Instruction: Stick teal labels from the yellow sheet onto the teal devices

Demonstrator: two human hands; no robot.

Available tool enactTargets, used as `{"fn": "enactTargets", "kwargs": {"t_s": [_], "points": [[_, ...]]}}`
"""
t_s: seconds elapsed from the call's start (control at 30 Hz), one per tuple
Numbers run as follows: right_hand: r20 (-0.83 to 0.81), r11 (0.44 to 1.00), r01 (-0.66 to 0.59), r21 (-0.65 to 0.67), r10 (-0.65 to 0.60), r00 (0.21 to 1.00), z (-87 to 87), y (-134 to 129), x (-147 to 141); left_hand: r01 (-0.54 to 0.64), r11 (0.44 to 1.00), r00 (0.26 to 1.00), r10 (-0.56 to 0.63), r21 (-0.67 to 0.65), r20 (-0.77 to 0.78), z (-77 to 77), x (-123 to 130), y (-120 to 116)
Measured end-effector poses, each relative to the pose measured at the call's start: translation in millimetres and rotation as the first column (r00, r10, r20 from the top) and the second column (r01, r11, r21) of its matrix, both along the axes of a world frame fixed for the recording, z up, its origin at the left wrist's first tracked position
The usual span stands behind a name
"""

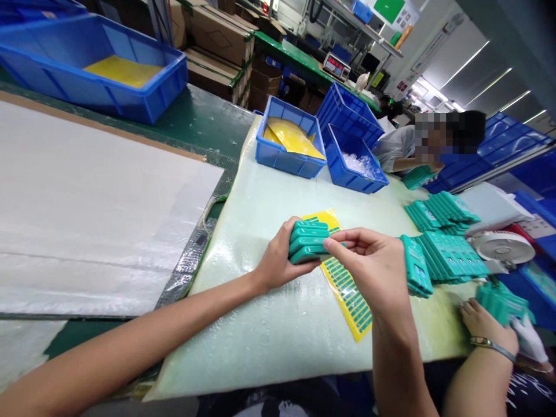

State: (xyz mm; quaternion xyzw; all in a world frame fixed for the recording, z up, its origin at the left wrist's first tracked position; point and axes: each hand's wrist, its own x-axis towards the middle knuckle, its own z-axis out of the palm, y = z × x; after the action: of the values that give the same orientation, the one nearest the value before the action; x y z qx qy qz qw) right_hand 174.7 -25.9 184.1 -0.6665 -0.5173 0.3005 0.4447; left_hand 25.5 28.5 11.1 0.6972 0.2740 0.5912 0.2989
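Observation:
A stack of several green plastic cases point(308, 240) sits in my left hand point(278, 255), with its fingers and thumb wrapped round the ends. My right hand point(373, 260) is closed in a pinch, thumb and fingertips touching the right end of the stack. Whatever lies between those fingertips is too small to make out. Under both hands a yellow sheet with rows of green strips point(347, 295) lies on the pale table covering point(243, 330), partly hidden by the stack and the right hand.
To the right stand stacks of green cases point(456, 255) and a white fan point(501, 246). Blue bins point(291, 165) hold yellow sheets and clear plastic. A co-worker's hand point(486, 324) grips green cases at lower right; another person point(399, 147) works farther back. A white board point(99, 214) lies left.

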Motion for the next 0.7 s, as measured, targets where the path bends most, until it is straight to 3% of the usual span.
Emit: {"fn": "enactTargets", "kwargs": {"t_s": [0.4, 0.7], "points": [[0.025, 0.996, 0.010, -0.085, -0.008, 1.000, 3.5, 6, -7, 0.007, 1.000, 1.000, -0.007, -0.013, -0.015, -1.0, 1, 0], [-0.018, 0.978, -0.101, -0.183, 0.100, 0.995, 5.3, 13, 0, -0.010, 1.000, 1.000, 0.010, 0.014, -0.027, -2.0, 1, 0]]}}
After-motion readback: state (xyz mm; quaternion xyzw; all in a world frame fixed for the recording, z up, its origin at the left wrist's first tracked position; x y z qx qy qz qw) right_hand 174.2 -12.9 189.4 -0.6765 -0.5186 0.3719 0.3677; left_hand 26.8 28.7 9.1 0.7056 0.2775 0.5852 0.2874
